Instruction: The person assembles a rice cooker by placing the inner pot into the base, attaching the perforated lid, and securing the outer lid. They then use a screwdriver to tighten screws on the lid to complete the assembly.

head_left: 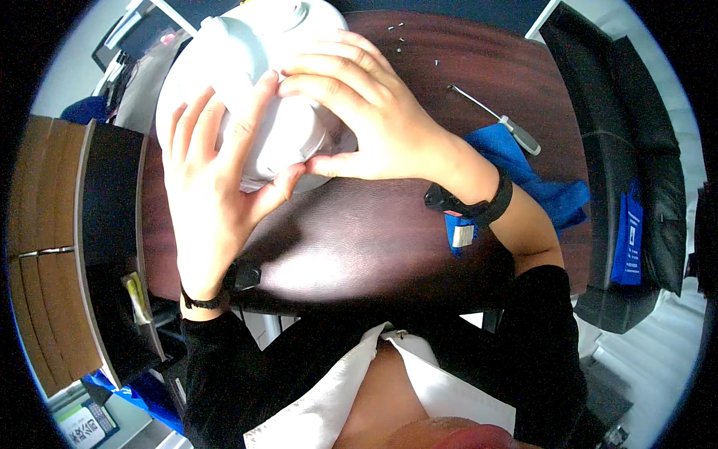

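Note:
A large, rounded white plastic appliance [224, 49] stands near the far left edge of the table; its exact kind I cannot make out. My left hand [209, 165] lies on its near left side, fingers spread over the white shell. My right hand [378, 123] reaches across from the right, curved around a rounded white part at the near side. Both thumbs meet close together at the lower edge of that part. What lies under my fingers and palms is hidden.
On the dark wooden table [419, 262], a screwdriver [518, 135] with a grey handle rests by a crumpled blue cloth [516, 168]. Several small screws [399, 50] are scattered toward the far edge. A black sofa [621, 142] stands right, a brown cabinet [48, 172] left.

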`<state>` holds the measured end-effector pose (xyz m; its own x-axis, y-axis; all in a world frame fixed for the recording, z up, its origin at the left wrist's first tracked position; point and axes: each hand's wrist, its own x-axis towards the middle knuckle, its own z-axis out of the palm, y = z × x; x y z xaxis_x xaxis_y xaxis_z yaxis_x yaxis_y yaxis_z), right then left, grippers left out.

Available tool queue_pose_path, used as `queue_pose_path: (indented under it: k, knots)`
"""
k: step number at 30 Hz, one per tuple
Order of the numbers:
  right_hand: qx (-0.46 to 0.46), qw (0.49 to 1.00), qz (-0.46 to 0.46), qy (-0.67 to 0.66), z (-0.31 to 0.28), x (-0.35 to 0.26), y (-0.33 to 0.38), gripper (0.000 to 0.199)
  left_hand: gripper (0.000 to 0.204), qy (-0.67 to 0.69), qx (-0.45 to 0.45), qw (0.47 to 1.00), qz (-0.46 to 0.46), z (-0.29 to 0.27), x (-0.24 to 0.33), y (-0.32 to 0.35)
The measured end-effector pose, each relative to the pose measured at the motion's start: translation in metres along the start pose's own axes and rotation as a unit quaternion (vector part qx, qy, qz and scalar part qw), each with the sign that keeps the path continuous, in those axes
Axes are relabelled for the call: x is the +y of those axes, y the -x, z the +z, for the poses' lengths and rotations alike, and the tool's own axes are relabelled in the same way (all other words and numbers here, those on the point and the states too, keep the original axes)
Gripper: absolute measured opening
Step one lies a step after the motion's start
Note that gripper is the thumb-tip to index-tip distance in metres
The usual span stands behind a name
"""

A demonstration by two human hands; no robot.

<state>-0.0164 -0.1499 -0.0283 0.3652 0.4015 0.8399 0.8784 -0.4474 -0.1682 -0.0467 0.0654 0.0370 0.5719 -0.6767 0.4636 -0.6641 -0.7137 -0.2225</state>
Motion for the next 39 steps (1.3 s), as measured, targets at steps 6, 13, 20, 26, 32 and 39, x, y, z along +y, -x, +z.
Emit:
queue_pose_path:
  k: [6, 13, 20, 26, 32, 39]
  knots:
    - [0.015, 1.0, 0.015, -0.01, 0.005, -0.007, -0.001, 0.07, 0.073, -0.001, 0.021, 1.0, -0.007, 0.004, 0.005, 0.003]
    - [0.031, 0.999, 0.019, -0.003, 0.004, -0.008, -0.003, 0.068, 0.073, 0.02, 0.021, 0.999, -0.021, 0.006, 0.006, 0.003]
    - [-0.089, 0.989, 0.114, 0.033, 0.003, -0.003, -0.018, 0.072, 0.069, 0.057, 0.051, 0.997, -0.018, 0.025, -0.017, -0.01]
    - [-0.058, 0.994, 0.081, 0.044, 0.002, 0.001, -0.023, 0.07, 0.071, 0.011, 0.127, 0.992, 0.011, 0.034, -0.022, -0.013]
    - [0.003, 0.998, 0.028, 0.061, 0.009, 0.003, -0.018, 0.066, 0.071, 0.004, 0.095, 0.995, -0.005, 0.032, -0.017, -0.008]
    - [-0.022, 0.995, 0.04, 0.091, 0.007, 0.003, -0.017, 0.069, 0.067, 0.0, 0.153, 0.988, 0.014, 0.04, -0.022, -0.009]
